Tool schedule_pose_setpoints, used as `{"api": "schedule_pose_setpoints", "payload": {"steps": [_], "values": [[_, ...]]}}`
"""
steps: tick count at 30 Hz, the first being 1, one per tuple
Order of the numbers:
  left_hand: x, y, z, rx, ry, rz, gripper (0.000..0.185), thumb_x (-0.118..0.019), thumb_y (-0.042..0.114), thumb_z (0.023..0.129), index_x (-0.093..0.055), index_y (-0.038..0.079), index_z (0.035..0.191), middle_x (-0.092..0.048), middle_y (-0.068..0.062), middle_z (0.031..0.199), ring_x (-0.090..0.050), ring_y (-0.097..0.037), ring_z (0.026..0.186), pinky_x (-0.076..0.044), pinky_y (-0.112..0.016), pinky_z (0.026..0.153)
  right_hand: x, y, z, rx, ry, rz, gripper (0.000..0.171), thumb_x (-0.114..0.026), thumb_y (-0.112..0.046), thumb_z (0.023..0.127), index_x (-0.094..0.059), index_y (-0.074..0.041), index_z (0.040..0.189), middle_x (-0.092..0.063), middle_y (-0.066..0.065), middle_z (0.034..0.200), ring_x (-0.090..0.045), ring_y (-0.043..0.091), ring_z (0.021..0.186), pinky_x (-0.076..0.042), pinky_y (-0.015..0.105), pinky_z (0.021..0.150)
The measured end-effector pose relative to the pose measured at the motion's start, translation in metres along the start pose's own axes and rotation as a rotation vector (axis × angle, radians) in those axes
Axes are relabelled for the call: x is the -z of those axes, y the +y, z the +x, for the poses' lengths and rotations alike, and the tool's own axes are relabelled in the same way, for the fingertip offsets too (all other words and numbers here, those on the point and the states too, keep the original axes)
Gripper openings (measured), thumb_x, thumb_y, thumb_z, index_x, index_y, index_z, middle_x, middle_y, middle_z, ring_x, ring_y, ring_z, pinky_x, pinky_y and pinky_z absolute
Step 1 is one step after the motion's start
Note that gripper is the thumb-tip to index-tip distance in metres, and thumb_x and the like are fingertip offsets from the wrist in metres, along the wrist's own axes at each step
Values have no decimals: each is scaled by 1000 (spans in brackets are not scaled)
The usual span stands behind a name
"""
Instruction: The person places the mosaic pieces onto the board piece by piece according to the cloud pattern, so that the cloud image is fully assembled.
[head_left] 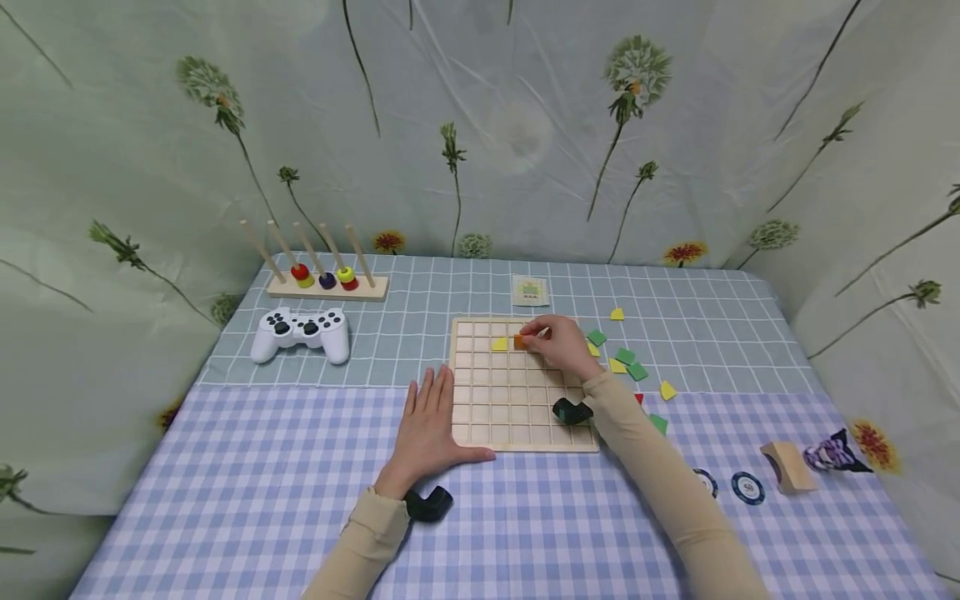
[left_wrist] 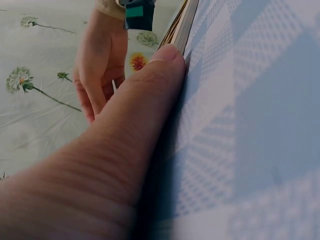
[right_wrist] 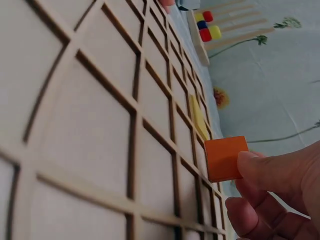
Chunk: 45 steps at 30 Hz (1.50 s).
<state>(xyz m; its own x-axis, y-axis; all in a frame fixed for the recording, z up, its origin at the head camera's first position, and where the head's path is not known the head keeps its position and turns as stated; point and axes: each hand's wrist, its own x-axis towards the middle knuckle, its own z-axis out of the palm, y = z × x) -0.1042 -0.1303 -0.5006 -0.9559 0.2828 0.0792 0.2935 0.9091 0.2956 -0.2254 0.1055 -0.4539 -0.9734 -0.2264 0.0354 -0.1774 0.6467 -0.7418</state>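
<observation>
While your left hand spreads, thumb apart from straight fingers, round the near-left corner of the board, your right hand pinches the orange tile between thumb and fingers. You hold it over the far rows, just right of a yellow tile; green tiles lie beyond the right edge.

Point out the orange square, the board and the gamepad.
Orange square [right_wrist: 224,159], right wrist view: its flat face.
Board [head_left: 519,393], head view: a bare cell.
Gamepad [head_left: 301,328], head view: middle of its body.
</observation>
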Motion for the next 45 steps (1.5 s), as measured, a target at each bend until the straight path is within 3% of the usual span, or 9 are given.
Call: {"api": "schedule_pose_setpoints", "payload": {"steps": [9, 15, 20, 24, 28, 36, 41, 45], "values": [[-1, 0, 0, -1, 0, 6, 138, -57, 87, 59, -6, -3, 150, -9, -16, 156, 1, -30, 143, 3, -45, 113, -7, -2, 4, 3, -27, -90, 10, -67, -15, 90, -73, -10, 96, -66, 4, 93, -55, 20, 77, -45, 32, 66], [-1, 0, 0, -1, 0, 7, 137, -57, 86, 59, -6, -3, 150, -10, -17, 156, 0, -30, 143, 1, -45, 113, -8, 0, 5, 49, -40, -174, 16, -68, -16, 89, -75, -9, 102, -65, 5, 96, -59, 22, 88, -48, 38, 75], [0, 1, 1, 2, -3, 4, 137, -57, 86, 59, -6, -3, 150, -9, -16, 156, 1, -30, 143, 1, -46, 113, -7, 1, 5, 89, -37, -249, 16, -68, -16, 88, -76, -9, 101, -61, 4, 90, -56, 21, 81, -47, 36, 67], [-1, 0, 2, -1, -4, 5, 137, -57, 87, 59, -6, -3, 150, -9, -16, 156, 1, -30, 143, 1, -45, 113, -3, 3, 2, 109, -51, -239, 17, -67, -16, 89, -76, -10, 104, -60, 4, 88, -51, 19, 75, -42, 33, 62], [-1, 0, 1, -9, 8, 7, 137, -57, 86, 59, -7, -3, 150, -10, -17, 156, -1, -31, 143, 0, -46, 113, 7, 9, -5, 120, -46, -186, 19, -65, -15, 91, -74, -8, 107, -59, 6, 91, -48, 20, 73, -40, 33, 62], [-1, -1, -1, -25, 21, 2, 135, -59, 84, 60, -8, -3, 150, -10, -17, 156, -2, -32, 142, 0, -47, 113, 44, 30, -22, 75, 58, -144, 21, -65, -14, 91, -72, -1, 106, -59, 15, 96, -51, 23, 70, -40, 34, 59], [0, -1, 0, -23, 12, 2, 135, -59, 84, 60, -8, -3, 150, -10, -17, 156, -2, -32, 142, -1, -47, 113, 64, 46, -27, 38, 22, -171, 21, -66, -14, 90, -71, -1, 105, -61, 15, 97, -50, 24, 70, -41, 35, 59], [0, 0, 0, -15, 14, 10, 135, -58, 85, 60, -8, -3, 150, -11, -17, 156, -2, -32, 143, -1, -47, 113, 71, 56, -28, 80, -24, -220, 20, -69, -10, 87, -72, 0, 104, -65, 14, 96, -49, 22, 69, -38, 34, 58]]}}
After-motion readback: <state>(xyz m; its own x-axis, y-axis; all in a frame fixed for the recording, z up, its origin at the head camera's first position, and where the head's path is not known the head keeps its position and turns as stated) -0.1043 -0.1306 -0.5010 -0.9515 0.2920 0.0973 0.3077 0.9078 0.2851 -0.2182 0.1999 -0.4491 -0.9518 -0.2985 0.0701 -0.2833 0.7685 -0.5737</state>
